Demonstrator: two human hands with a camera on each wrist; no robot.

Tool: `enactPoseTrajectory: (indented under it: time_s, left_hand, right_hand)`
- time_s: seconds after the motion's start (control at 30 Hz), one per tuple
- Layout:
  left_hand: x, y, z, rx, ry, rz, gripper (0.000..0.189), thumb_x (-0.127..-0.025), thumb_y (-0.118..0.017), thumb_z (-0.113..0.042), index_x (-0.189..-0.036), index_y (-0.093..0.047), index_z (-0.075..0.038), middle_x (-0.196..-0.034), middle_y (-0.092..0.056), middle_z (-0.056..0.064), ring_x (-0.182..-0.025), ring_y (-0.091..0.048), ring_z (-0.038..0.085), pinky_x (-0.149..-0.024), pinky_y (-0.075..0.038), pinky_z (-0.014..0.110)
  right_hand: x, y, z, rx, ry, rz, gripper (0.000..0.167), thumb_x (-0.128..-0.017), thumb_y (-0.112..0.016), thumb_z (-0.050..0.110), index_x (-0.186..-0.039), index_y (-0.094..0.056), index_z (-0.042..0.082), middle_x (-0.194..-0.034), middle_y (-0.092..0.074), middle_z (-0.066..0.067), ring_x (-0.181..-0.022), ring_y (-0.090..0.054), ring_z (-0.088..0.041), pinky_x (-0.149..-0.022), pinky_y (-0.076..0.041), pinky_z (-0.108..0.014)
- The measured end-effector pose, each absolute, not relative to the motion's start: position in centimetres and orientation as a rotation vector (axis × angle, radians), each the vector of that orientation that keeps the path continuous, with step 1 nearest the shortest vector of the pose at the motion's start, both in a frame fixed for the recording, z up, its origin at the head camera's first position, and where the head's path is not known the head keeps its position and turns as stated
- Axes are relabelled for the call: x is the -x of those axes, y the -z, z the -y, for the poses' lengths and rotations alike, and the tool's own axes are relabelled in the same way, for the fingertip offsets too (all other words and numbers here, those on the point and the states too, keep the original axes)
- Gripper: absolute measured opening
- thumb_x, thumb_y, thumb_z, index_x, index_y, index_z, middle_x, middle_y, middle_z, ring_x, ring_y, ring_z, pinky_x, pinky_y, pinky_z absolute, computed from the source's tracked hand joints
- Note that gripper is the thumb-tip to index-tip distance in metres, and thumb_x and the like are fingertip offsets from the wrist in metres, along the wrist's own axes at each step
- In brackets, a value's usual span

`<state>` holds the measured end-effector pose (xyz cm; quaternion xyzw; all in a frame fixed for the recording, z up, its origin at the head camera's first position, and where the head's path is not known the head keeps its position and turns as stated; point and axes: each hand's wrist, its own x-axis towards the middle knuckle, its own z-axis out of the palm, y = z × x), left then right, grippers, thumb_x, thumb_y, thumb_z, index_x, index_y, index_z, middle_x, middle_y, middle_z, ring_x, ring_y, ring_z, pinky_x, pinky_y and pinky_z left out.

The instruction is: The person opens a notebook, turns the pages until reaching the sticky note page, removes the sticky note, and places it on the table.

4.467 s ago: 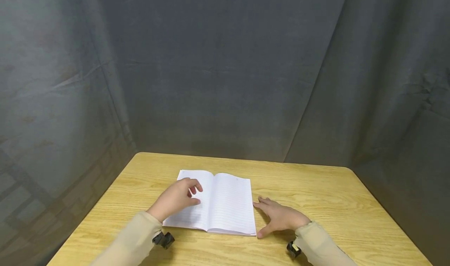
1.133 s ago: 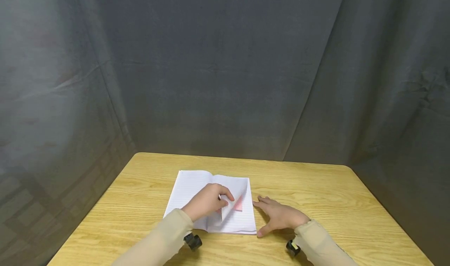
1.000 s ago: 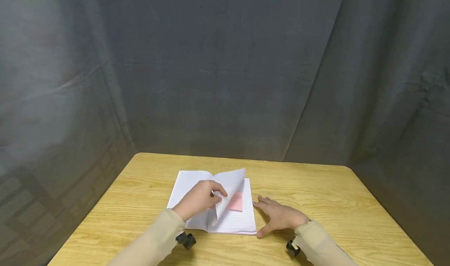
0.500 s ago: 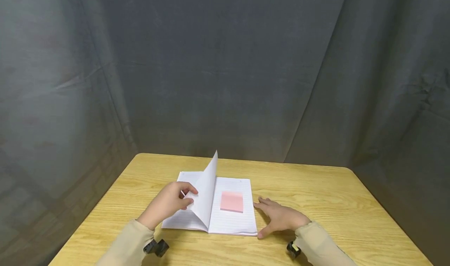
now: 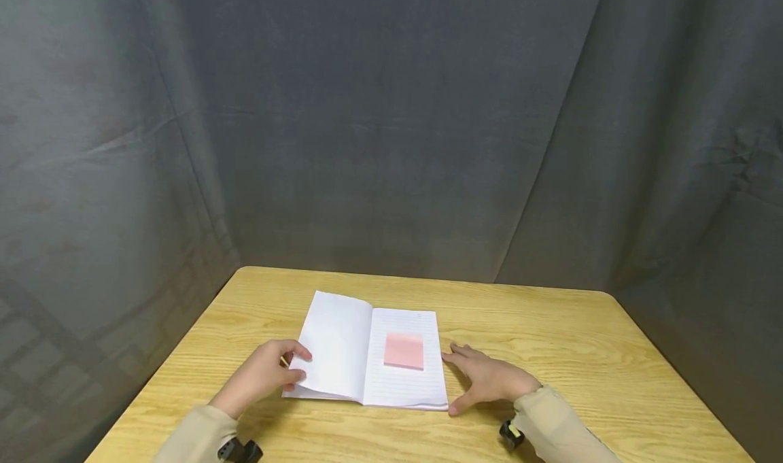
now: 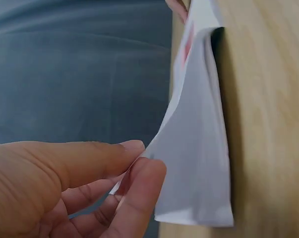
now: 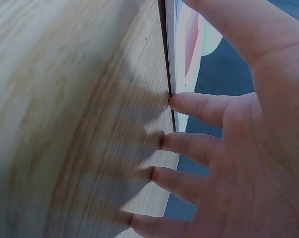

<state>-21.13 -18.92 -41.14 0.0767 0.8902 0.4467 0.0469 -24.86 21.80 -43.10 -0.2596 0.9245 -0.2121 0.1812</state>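
Note:
An open notebook (image 5: 406, 389) with lined white pages lies on the table. On its right-hand page sits a pink sticky note pad (image 5: 404, 351). My left hand (image 5: 263, 374) pinches the outer edge of a page (image 5: 336, 344) between thumb and fingers, at the notebook's left side. In the left wrist view this page (image 6: 189, 148) still bows up a little over the sheets beneath. My right hand (image 5: 489, 381) is spread beside the notebook's right edge. In the right wrist view its fingertips (image 7: 179, 101) rest on the table, with the index finger against the notebook's edge.
The wooden table (image 5: 550, 334) has bare wood to the right of the notebook and behind it. Dark grey cloth (image 5: 379, 143) hangs behind the table and along both sides. A small black wrist camera (image 5: 510, 434) is strapped to each sleeve.
My left hand has turned a page from right to left, moving left and toward the near edge. That uncovered the pink sticky note pad. The right hand has stayed in place.

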Motion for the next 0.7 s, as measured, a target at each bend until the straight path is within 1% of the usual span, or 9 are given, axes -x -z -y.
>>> enactPoseTrajectory:
  time_s: [0.17,0.27,0.4,0.47,0.6,0.7]
  left_hand:
    - [21.3,42.4,19.6,-0.23,-1.371,-2.678,0.022,-0.076,-0.073,0.004,-0.097,-0.067,-0.001,-0.073,-0.047,0.007,-0.055,-0.059,0.017,-0.051,-0.053,0.029]
    - [21.5,43.1,19.7,-0.219,-1.396,-2.635,0.022,-0.076,-0.072,0.006,-0.097,-0.066,0.001,-0.073,-0.045,0.008,-0.059,-0.057,0.017,-0.054,-0.055,0.029]
    - [21.8,43.9,19.6,-0.168,-1.355,-2.638,0.023,-0.075,-0.073,0.007,-0.096,-0.066,0.0,-0.074,-0.044,0.008,-0.063,-0.053,0.018,-0.057,-0.055,0.028]
    - [21.8,44.2,19.4,-0.134,-1.299,-2.674,0.023,-0.074,-0.074,0.006,-0.094,-0.067,-0.002,-0.074,-0.045,0.008,-0.062,-0.053,0.017,-0.055,-0.053,0.027]
    - [21.8,44.3,19.0,-0.084,-1.196,-2.744,0.026,-0.07,-0.076,0.006,-0.091,-0.068,-0.006,-0.071,-0.048,0.007,-0.059,-0.048,0.017,-0.053,-0.045,0.025]
    - [21.8,44.1,18.8,-0.076,-1.13,-2.78,0.027,-0.069,-0.078,0.004,-0.091,-0.068,-0.009,-0.072,-0.049,0.006,-0.061,-0.045,0.018,-0.054,-0.039,0.027]
  right_hand:
    - [24.9,43.1,-21.8,0.744,0.593,-2.609,0.1,-0.071,-0.08,0.053,-0.148,-0.036,0.007,-0.156,-0.02,-0.027,-0.141,-0.02,-0.051,-0.104,-0.027,-0.069]
    - [24.9,43.1,-21.8,0.751,0.59,-2.61,0.1,-0.071,-0.08,0.053,-0.148,-0.036,0.007,-0.156,-0.02,-0.027,-0.141,-0.02,-0.051,-0.104,-0.027,-0.07]
    - [24.8,43.0,-21.8,0.754,0.591,-2.607,0.1,-0.071,-0.08,0.052,-0.148,-0.035,0.006,-0.155,-0.02,-0.028,-0.14,-0.02,-0.052,-0.104,-0.027,-0.07]
    - [24.7,42.9,-21.8,0.754,0.596,-2.604,0.1,-0.072,-0.08,0.051,-0.148,-0.035,0.005,-0.155,-0.02,-0.028,-0.14,-0.02,-0.053,-0.103,-0.027,-0.07]
    - [24.6,42.8,-21.7,0.758,0.615,-2.598,0.099,-0.072,-0.081,0.048,-0.148,-0.035,0.005,-0.155,-0.02,-0.029,-0.14,-0.02,-0.053,-0.103,-0.027,-0.071]
    - [24.6,42.8,-21.8,0.765,0.635,-2.593,0.099,-0.072,-0.082,0.047,-0.148,-0.036,0.005,-0.155,-0.02,-0.03,-0.14,-0.02,-0.053,-0.103,-0.026,-0.07]
